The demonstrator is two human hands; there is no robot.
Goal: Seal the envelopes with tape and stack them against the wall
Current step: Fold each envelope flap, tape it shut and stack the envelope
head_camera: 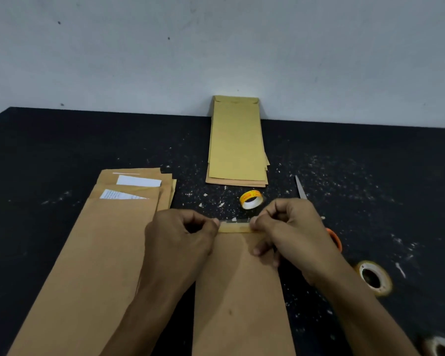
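Envelope point(242, 291) lying flat on the black table point(62, 150), long axis running from the near edge toward the wall point(216, 47), flap end farthest away and just under both hands. Strip of clear tape point(234, 222) stretched crosswise over that far end, at right angles to the long axis, pinched at its left tip by the left hand point(183, 235) and at its right tip by the right hand point(290, 227). Both grips clenched on the strip, fingers curled, neither released. Equal reach on each side, so neither hand nearer; probably a straight press down onto the flap next, then a smoothing outward.

Sealed stack point(238, 142) straight ahead, leaning against the wall with its foot on the table, well apart from the hands along the same axis. Pile of unsealed envelopes point(108, 240) just left, white paper showing at open mouths. Small tape roll point(251, 199) near, beyond the hands. Scissors point(301, 191) to the right, orange handle partly hidden behind the right hand. Two more rolls point(374, 277) at the right edge. Table dark and flecked with pale specks; wall plain, pale, lightly marked.
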